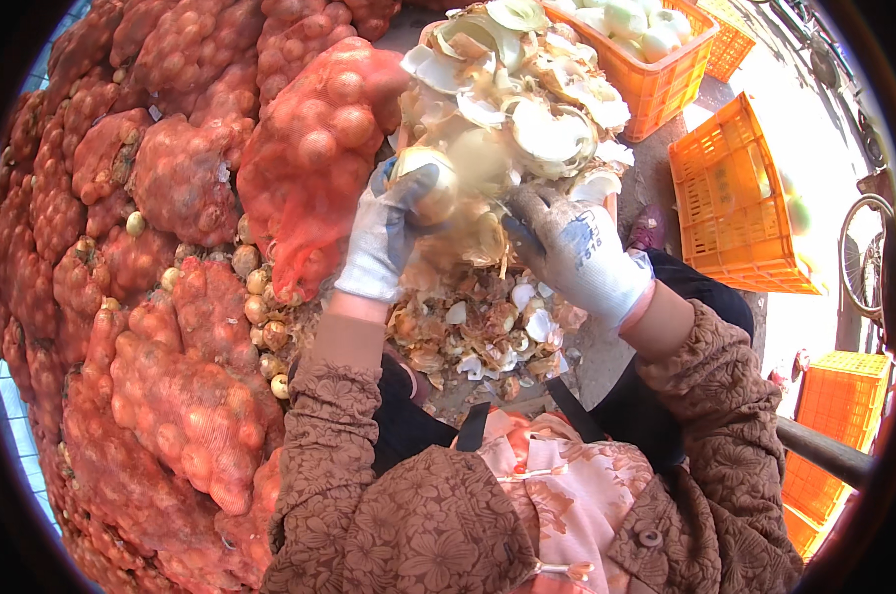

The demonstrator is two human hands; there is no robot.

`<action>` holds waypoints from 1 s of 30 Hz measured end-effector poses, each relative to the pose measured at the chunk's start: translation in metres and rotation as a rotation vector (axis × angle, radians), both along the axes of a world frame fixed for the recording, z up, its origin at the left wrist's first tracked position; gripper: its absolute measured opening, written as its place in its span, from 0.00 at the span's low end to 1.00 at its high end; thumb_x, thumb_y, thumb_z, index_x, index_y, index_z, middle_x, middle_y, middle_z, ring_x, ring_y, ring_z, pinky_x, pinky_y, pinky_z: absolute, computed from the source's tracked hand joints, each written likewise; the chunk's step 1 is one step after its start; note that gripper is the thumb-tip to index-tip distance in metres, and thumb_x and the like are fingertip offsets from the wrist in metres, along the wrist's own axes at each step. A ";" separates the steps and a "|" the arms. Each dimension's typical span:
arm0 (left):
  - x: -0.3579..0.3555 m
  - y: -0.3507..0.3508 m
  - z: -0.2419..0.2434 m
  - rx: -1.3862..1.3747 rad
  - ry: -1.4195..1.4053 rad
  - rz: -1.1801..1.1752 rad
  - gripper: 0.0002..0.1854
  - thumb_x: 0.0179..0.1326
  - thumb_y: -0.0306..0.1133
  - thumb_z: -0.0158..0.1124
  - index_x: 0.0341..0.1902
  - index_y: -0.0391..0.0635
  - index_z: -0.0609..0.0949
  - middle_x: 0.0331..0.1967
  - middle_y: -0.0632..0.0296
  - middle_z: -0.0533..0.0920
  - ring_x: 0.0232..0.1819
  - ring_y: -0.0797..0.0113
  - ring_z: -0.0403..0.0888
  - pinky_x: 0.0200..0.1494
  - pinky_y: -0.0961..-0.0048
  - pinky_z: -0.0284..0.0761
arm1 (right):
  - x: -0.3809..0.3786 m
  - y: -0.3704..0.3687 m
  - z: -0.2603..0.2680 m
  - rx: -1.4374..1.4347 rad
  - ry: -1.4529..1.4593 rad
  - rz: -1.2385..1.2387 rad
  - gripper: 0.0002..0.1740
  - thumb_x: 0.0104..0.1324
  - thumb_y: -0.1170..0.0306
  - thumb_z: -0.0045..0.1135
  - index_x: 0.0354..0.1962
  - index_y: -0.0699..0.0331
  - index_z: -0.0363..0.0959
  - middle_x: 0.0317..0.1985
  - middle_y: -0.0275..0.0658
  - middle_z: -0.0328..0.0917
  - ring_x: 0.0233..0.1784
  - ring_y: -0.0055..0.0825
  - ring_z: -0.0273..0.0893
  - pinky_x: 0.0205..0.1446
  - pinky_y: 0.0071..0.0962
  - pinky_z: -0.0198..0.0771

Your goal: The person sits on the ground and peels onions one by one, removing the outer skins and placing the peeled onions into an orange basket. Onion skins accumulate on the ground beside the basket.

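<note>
My left hand, in a white knit glove with a grey-blue coated palm, grips an onion with the thumb across its face. Just to the right is my right hand, gloved alike, its fingers curled in. Whether something sits inside those fingers is hidden. Beyond both hands, a heap of onion skins rises above the rim of a crate. A pale blur hangs between the hands and the heap. More onion peelings litter the ground below my hands.
Red mesh sacks of onions pile up along the left, one sack close beside my left hand. Loose onions lie at their foot. Orange crates stand right, one with peeled onions, another tilted. A bicycle wheel shows far right.
</note>
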State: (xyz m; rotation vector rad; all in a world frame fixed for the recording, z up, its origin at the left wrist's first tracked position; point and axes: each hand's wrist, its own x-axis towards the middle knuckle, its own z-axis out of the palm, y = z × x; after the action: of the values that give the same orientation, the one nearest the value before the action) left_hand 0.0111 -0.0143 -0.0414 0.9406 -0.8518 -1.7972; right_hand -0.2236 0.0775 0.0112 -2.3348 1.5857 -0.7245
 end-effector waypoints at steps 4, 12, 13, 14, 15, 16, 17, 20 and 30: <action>0.003 0.002 0.000 0.002 -0.012 0.018 0.19 0.65 0.36 0.68 0.58 0.46 0.79 0.45 0.64 0.83 0.44 0.68 0.84 0.43 0.64 0.86 | 0.004 -0.001 -0.002 0.025 0.083 0.001 0.16 0.67 0.67 0.61 0.51 0.61 0.75 0.43 0.47 0.81 0.38 0.47 0.83 0.39 0.43 0.77; -0.011 0.017 0.019 -0.170 -0.398 0.051 0.29 0.59 0.37 0.74 0.63 0.45 0.75 0.50 0.61 0.82 0.47 0.67 0.84 0.37 0.68 0.87 | 0.001 -0.018 0.004 0.136 -0.015 -0.099 0.14 0.66 0.68 0.60 0.49 0.62 0.76 0.38 0.49 0.82 0.38 0.49 0.83 0.39 0.44 0.76; -0.011 0.019 0.019 -0.166 -0.400 0.051 0.30 0.59 0.37 0.75 0.64 0.46 0.75 0.51 0.61 0.82 0.48 0.67 0.84 0.37 0.68 0.87 | 0.000 -0.016 0.008 0.169 -0.020 -0.082 0.15 0.66 0.68 0.60 0.50 0.62 0.76 0.37 0.49 0.82 0.38 0.50 0.83 0.40 0.44 0.76; -0.011 0.019 0.018 -0.125 -0.384 0.063 0.31 0.59 0.37 0.75 0.64 0.46 0.75 0.50 0.61 0.82 0.48 0.67 0.84 0.37 0.68 0.87 | 0.000 -0.013 0.011 0.201 -0.026 -0.064 0.16 0.66 0.68 0.60 0.50 0.62 0.76 0.36 0.48 0.83 0.38 0.50 0.83 0.40 0.44 0.76; -0.010 0.018 0.019 -0.087 -0.371 0.076 0.31 0.59 0.37 0.75 0.64 0.46 0.75 0.50 0.61 0.82 0.48 0.67 0.84 0.37 0.67 0.88 | 0.001 -0.010 0.013 0.230 -0.033 -0.046 0.16 0.66 0.68 0.60 0.51 0.62 0.76 0.34 0.48 0.83 0.38 0.50 0.82 0.40 0.45 0.75; -0.010 0.017 0.019 -0.049 -0.357 0.089 0.31 0.59 0.38 0.75 0.64 0.47 0.75 0.50 0.61 0.82 0.48 0.67 0.84 0.37 0.67 0.88 | 0.001 -0.005 0.002 0.104 -0.059 -0.026 0.16 0.67 0.68 0.59 0.51 0.61 0.76 0.32 0.47 0.83 0.37 0.50 0.82 0.42 0.46 0.75; -0.009 0.016 0.020 -0.056 -0.358 0.097 0.31 0.59 0.38 0.75 0.64 0.46 0.75 0.50 0.61 0.82 0.47 0.67 0.84 0.37 0.67 0.88 | 0.002 -0.001 0.003 0.097 -0.032 -0.020 0.16 0.67 0.67 0.59 0.51 0.61 0.76 0.32 0.47 0.83 0.37 0.51 0.82 0.43 0.46 0.74; -0.013 0.017 0.021 -0.060 -0.344 0.115 0.29 0.57 0.36 0.77 0.61 0.46 0.76 0.48 0.63 0.82 0.44 0.69 0.84 0.35 0.69 0.86 | 0.001 0.004 0.005 0.103 0.047 -0.024 0.14 0.67 0.67 0.59 0.50 0.61 0.77 0.33 0.47 0.83 0.37 0.51 0.82 0.44 0.45 0.74; -0.011 0.018 0.028 -0.121 -0.467 0.046 0.31 0.52 0.36 0.80 0.60 0.45 0.77 0.47 0.65 0.83 0.41 0.73 0.83 0.32 0.75 0.83 | -0.013 -0.026 -0.004 0.343 -0.198 -0.032 0.15 0.72 0.65 0.53 0.49 0.66 0.77 0.29 0.55 0.82 0.34 0.53 0.83 0.40 0.48 0.75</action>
State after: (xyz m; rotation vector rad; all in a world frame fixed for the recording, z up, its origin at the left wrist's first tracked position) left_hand -0.0001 0.0042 -0.0131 1.3127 -1.2009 -1.4867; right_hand -0.2368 0.0517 0.0074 -1.9365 1.5259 -0.6125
